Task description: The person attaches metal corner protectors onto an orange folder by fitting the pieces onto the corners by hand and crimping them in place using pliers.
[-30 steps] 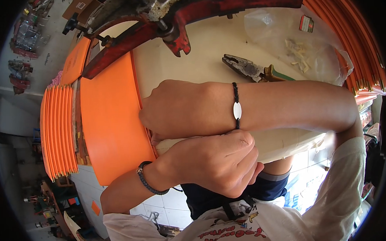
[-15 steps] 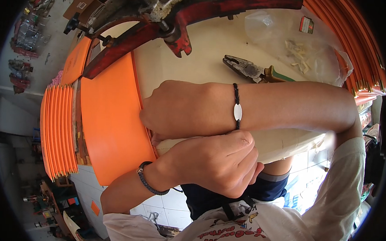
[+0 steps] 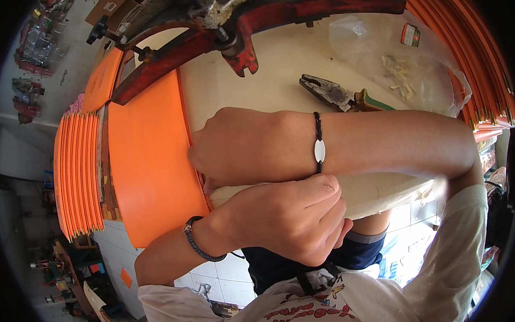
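My right hand [image 3: 244, 144] lies across the work surface with its knuckles up, curled closed beside the inner edge of an orange folder [image 3: 150, 157]. One fingertip shows at that edge; whatever its fingers hold is hidden underneath. On my right wrist is a black cord bracelet [image 3: 319, 150] with a silvery oval plate. Just below that wrist, my left hand [image 3: 286, 219] is closed, fingers curled under and thumb beside the bracelet's lower end. What the left fingers hold, if anything, is out of sight. A dark braided bracelet [image 3: 195, 238] circles my left wrist.
A red metal frame [image 3: 325, 16] of a machine spans the top. Combination pliers [image 3: 339, 97] lie beyond my right forearm, near a clear plastic bag [image 3: 358, 37] with pale pieces. Stacked orange folders [image 3: 78, 174] stand at left, with more orange folders [image 3: 471, 60] at right.
The view has shifted very slightly. Both hands keep the same closed pose and place, and nothing else has visibly moved.
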`<state>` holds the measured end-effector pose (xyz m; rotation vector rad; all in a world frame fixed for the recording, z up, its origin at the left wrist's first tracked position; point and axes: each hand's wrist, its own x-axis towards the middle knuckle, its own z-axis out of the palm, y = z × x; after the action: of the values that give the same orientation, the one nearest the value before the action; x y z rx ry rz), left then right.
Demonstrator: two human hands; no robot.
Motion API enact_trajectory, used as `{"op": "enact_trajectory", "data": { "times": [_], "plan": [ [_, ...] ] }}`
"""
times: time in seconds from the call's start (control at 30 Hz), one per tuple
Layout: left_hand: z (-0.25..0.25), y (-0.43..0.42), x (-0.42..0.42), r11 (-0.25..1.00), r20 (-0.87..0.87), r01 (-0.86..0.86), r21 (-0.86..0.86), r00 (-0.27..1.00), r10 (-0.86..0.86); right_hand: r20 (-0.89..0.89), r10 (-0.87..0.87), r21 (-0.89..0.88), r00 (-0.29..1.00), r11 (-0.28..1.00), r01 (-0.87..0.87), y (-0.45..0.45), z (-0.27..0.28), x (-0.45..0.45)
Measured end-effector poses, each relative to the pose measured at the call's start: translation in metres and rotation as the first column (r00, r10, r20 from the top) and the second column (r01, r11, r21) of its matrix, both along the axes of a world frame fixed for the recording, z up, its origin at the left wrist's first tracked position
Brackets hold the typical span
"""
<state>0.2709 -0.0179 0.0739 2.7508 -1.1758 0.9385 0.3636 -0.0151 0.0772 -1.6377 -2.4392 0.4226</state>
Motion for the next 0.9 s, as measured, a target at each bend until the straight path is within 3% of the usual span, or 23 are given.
{"op": "enact_trajectory", "data": {
  "times": [0.3,0.4,0.5,0.6,0.73,0.83,0.9],
  "plan": [
    [0.001,0.002,0.002,0.998,0.013,0.041,-0.047,0.999,-0.040,-0.019,-0.049,-0.021,0.999,0.999,0.048,0.000,-0.002,-0.001],
    [0.014,0.009,0.001,0.971,0.002,0.109,-0.211,0.994,-0.111,-0.046,-0.123,-0.040,0.991,0.992,0.122,-0.006,-0.002,-0.003],
    [0.041,0.034,0.003,0.943,0.149,0.196,-0.270,0.976,-0.160,-0.080,-0.037,0.058,0.996,0.997,0.042,-0.006,-0.002,0.007],
    [0.093,0.059,-0.023,0.940,-0.011,0.091,-0.330,0.995,-0.100,-0.091,0.013,0.063,0.996,0.998,-0.008,-0.001,0.003,0.005],
    [0.127,0.079,-0.077,0.898,-0.268,-0.211,-0.386,0.957,0.110,-0.049,-0.077,-0.105,0.996,0.992,0.072,-0.007,0.025,0.002],
    [0.127,0.073,-0.116,0.836,-0.614,-0.487,-0.253,0.749,0.251,-0.045,-0.091,-0.107,0.995,0.991,0.086,-0.007,0.022,0.001],
    [0.091,0.068,-0.137,0.812,-0.665,-0.562,-0.161,0.670,0.332,-0.036,-0.082,-0.081,0.996,0.994,0.079,-0.005,0.020,0.002]
  ]
}}
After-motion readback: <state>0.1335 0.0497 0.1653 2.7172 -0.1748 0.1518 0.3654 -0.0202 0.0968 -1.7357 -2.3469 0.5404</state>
